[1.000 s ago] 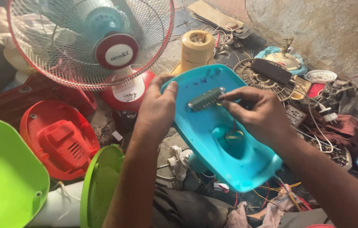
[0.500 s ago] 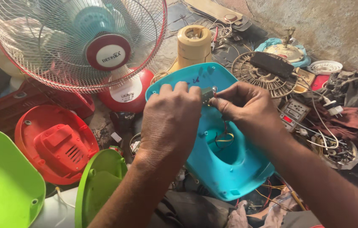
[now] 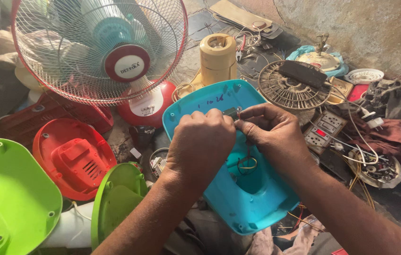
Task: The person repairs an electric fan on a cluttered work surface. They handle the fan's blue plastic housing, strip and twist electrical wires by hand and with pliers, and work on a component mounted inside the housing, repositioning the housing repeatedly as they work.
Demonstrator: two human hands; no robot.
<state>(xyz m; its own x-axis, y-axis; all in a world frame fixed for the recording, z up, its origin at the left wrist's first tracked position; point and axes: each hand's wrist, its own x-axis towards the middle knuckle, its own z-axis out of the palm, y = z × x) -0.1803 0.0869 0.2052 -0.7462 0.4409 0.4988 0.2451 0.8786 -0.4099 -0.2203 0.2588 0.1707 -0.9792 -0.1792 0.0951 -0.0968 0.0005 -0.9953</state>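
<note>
Head view: both hands meet over the blue cover [image 3: 219, 101], which lies tilted between a red fan [image 3: 99, 49] and a grille [image 3: 292, 85]. Left hand [image 3: 202, 144] and right hand [image 3: 271, 132] are curled, pinching a small metal part [image 3: 232, 112] together.

My left hand [image 3: 200, 144] and right hand [image 3: 271, 134] meet over the fan base shell [image 3: 252, 198] before me, pinching a small part [image 3: 232, 112]. A table fan [image 3: 99, 49] stands behind-left; 2 shells [image 3: 11, 198] lie left.
</note>
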